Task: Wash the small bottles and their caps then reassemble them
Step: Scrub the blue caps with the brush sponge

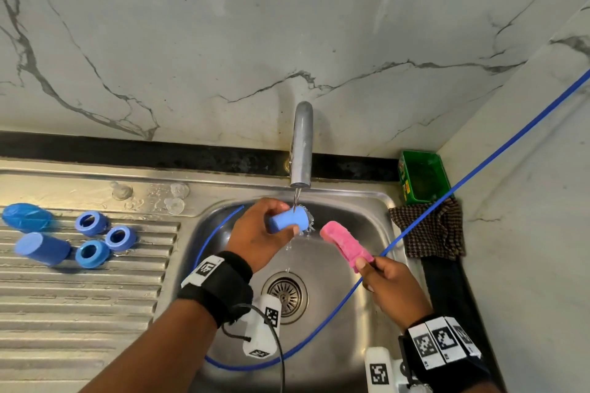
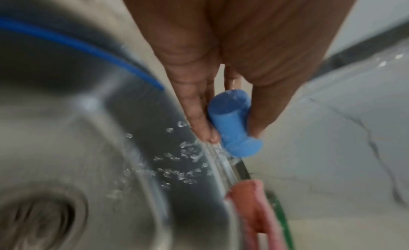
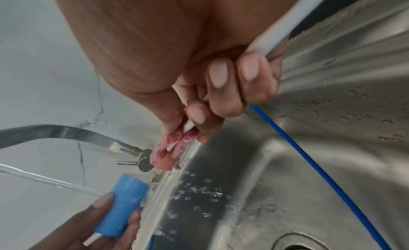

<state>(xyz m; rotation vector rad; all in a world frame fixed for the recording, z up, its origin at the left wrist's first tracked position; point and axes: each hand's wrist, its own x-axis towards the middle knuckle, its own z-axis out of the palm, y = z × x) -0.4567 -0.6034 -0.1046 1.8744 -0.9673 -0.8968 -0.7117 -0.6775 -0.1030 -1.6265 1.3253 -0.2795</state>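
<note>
My left hand point(image 1: 271, 226) grips a small blue bottle point(image 1: 288, 221) sideways under the running tap point(image 1: 301, 150), over the steel sink point(image 1: 344, 268); water splashes off its right end. The same bottle point(image 2: 232, 126) sits between thumb and fingers in the left wrist view. My right hand point(image 1: 380, 277) holds a pink bottle brush point(image 1: 346, 244) by its white handle point(image 3: 265, 38), its head pointing at the bottle point(image 3: 124, 204) without touching it. On the ribbed drainboard point(image 1: 79, 303) at left lie another blue bottle point(image 1: 41, 248), a darker blue bottle point(image 1: 27, 217) and three blue caps point(image 1: 105, 241).
A thin blue tube point(image 1: 447, 198) crosses the basin from the right wall and loops round inside it. A green box point(image 1: 423, 180) and a checked cloth point(image 1: 429, 231) sit at the sink's right edge. The drain point(image 1: 285, 292) lies below my hands. Marble wall stands behind.
</note>
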